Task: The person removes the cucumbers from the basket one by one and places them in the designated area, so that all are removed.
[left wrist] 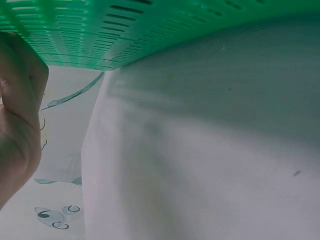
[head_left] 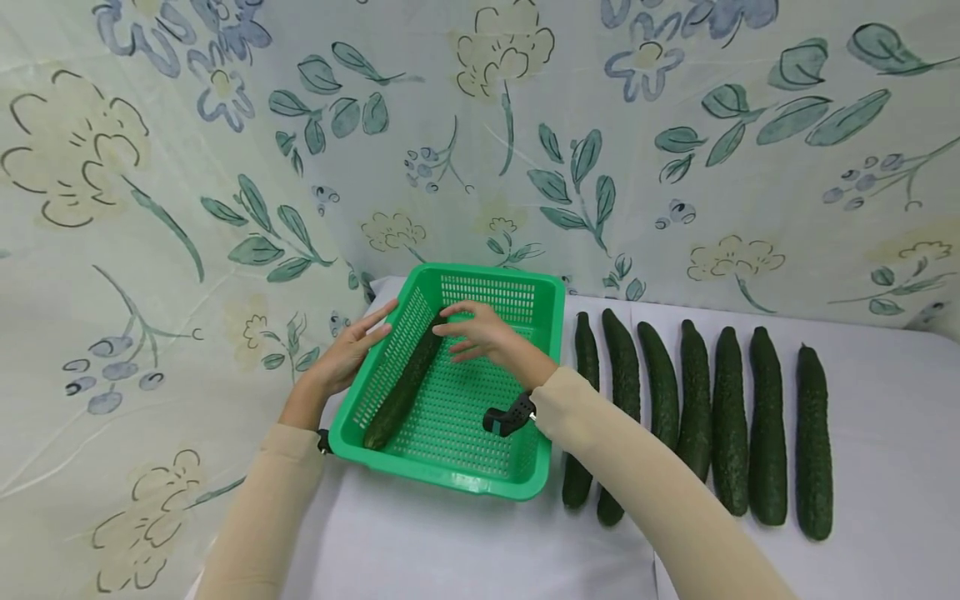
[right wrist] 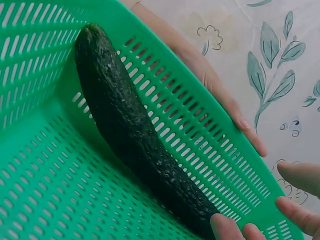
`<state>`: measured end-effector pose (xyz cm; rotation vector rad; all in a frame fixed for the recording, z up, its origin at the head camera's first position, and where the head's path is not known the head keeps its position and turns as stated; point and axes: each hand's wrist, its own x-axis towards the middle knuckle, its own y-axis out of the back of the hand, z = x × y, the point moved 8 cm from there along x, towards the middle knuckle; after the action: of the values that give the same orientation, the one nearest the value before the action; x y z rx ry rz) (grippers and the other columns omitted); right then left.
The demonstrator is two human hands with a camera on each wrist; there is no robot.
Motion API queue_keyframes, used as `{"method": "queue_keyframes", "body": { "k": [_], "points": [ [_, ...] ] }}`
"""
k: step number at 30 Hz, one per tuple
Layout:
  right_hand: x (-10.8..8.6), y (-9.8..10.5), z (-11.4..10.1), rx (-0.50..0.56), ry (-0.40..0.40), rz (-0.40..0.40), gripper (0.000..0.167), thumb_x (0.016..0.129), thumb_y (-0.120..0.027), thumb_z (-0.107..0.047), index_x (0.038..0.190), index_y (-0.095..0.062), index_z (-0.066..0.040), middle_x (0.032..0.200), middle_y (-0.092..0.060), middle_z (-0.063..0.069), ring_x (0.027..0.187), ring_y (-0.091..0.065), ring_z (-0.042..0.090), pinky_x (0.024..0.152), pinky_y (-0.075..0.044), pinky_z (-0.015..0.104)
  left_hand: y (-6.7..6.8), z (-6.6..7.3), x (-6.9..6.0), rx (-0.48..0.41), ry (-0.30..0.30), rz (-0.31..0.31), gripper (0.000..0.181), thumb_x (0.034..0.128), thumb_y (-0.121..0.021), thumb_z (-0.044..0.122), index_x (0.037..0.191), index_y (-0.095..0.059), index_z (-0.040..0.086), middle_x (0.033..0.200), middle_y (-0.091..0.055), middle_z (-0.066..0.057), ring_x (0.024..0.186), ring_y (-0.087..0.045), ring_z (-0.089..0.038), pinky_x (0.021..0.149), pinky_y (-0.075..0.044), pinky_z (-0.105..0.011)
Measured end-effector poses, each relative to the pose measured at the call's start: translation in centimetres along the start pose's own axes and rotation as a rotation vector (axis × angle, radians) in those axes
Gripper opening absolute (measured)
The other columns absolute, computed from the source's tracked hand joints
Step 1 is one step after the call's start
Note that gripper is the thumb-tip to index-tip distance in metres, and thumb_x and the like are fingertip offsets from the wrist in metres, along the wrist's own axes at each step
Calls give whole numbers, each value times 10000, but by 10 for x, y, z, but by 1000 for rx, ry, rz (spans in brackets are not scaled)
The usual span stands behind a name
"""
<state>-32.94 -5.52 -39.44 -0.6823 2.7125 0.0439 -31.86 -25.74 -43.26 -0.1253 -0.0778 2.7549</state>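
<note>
One dark green cucumber lies lengthwise along the left wall inside a green plastic basket. My right hand is over the basket, by the cucumber's far end. Its fingers are spread; in the right wrist view a fingertip overlaps the cucumber's end, and whether it touches cannot be told. Against the outside of the basket's left wall, my left hand rests with its fingers extended along the rim. The left wrist view shows part of that hand beside the slotted wall.
To the right of the basket, several cucumbers lie side by side on the white tablecloth, some partly hidden by my right forearm. A floral curtain hangs behind and to the left.
</note>
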Motion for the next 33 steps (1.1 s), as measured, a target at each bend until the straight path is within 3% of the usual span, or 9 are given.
{"method": "queue_keyframes", "body": {
  "k": [4,18,33],
  "points": [
    [8,-6,4,-2,-30,1,561,960,-702,-143,1458,-464,-44,1455,-416,231,1203,-540,500,926,-520,545,0,0,0,7,-12,-4,532,1096,-415,254,1601,-254,296,1503,-414,-240,1132,-642,-291,836,-581,-373],
    [23,-21,17,-19,-90,55,500,947,-717,-137,1396,-517,-43,1341,-450,281,1130,-575,502,891,-547,522,1,-1,0,19,-9,-2,535,1093,-420,279,1601,-253,296,1536,-364,-220,1152,-627,-296,857,-574,-377],
    [32,-26,30,2,-119,61,489,957,-700,-119,1401,-508,-43,1363,-418,338,1095,-586,526,880,-549,534,-2,-1,0,4,-5,-13,537,1097,-403,266,1605,-233,302,1594,-284,-163,1208,-588,-316,866,-570,-361]
  ]
}}
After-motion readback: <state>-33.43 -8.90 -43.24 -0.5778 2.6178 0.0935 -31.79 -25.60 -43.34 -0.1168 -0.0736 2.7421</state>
